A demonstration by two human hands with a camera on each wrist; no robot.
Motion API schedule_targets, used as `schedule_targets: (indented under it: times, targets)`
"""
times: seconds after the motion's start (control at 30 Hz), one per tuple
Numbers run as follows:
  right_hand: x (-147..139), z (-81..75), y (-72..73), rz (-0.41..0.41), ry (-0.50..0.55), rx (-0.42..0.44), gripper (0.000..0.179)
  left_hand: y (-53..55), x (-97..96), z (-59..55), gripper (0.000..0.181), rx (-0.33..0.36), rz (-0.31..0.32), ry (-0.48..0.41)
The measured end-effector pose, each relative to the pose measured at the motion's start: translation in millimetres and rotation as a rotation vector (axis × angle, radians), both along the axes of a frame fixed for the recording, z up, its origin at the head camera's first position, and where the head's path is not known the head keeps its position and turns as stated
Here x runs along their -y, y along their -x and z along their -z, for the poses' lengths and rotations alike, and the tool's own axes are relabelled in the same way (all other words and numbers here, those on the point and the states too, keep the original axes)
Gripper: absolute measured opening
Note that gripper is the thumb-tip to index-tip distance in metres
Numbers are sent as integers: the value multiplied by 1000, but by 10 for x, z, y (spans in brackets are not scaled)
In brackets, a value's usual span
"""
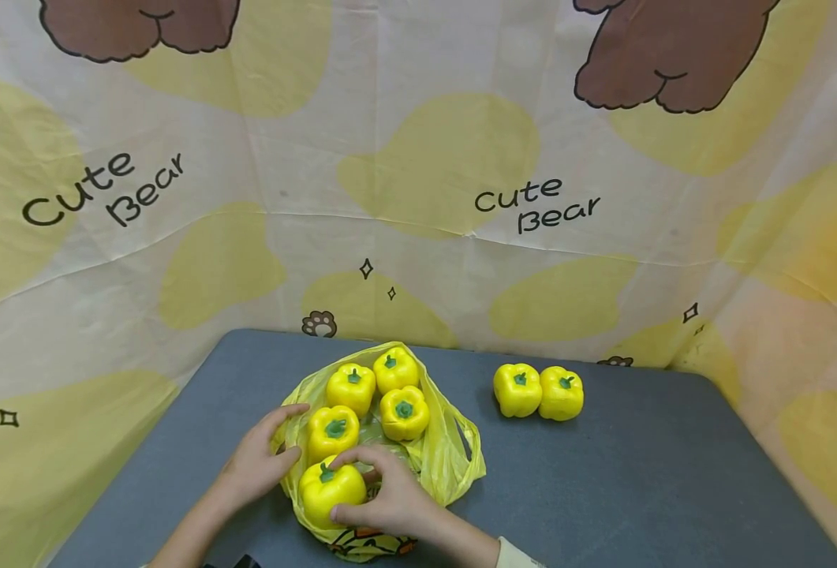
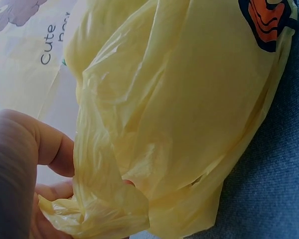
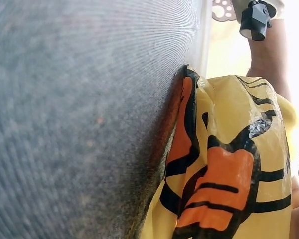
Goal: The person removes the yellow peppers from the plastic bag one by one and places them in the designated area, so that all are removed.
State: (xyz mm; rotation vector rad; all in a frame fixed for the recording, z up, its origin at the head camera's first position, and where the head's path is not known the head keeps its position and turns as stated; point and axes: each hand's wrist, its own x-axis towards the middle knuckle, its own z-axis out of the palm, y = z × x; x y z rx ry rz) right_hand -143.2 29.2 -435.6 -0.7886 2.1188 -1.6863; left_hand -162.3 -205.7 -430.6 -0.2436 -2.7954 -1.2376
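A yellow plastic bag [image 1: 449, 467] lies spread on the table with its mouth facing up and several yellow bell peppers inside. My right hand [image 1: 395, 495] grips the nearest bell pepper [image 1: 324, 498] at the bag's front, thumb low and fingers near the green stem. At the left rim, my left hand [image 1: 256, 459] holds the bag's edge; in the left wrist view its fingers [image 2: 57, 149] curl around gathered plastic. The right wrist view shows mainly the bag's printed side [image 3: 229, 174], and the pepper's grip is hidden there.
Two more yellow bell peppers [image 1: 518, 390] stand side by side to the right of the bag, toward the back of the grey table [image 1: 624, 489]. A printed cloth [image 1: 418, 173] hangs behind the table. A small black object [image 1: 246, 562] shows at the bottom edge.
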Motion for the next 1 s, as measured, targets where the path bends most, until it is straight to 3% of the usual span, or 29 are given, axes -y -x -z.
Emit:
schedule_targets:
  times: [0.5,1.0]
  targets:
    - [24,-4,-17,16,-18,8,37,3,-4,-11,52,32,3,2]
    - [7,-12,-18,36,-66,-11,36,6,-2,0,51,13,6,5]
